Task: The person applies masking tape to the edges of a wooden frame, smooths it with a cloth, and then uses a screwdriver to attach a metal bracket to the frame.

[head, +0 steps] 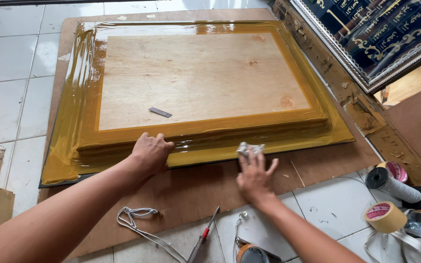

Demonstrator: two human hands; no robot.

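Pressing left hand (151, 152) flat on taped board (196, 78) | right hand (254, 178) fingers pinning white rag (249, 148) | tape rolls (385, 216) right

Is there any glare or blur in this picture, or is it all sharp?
Head view: daylight glares off the brown tape along the board's left and top edges; both hands, left and right, look sharp; straight edges bow slightly towards the corners.

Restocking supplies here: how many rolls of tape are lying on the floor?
3, maybe more hidden. A tan roll lies at the right, another roll lies above it beside a dark-capped tube, and a brown roll is cut off at the bottom edge.
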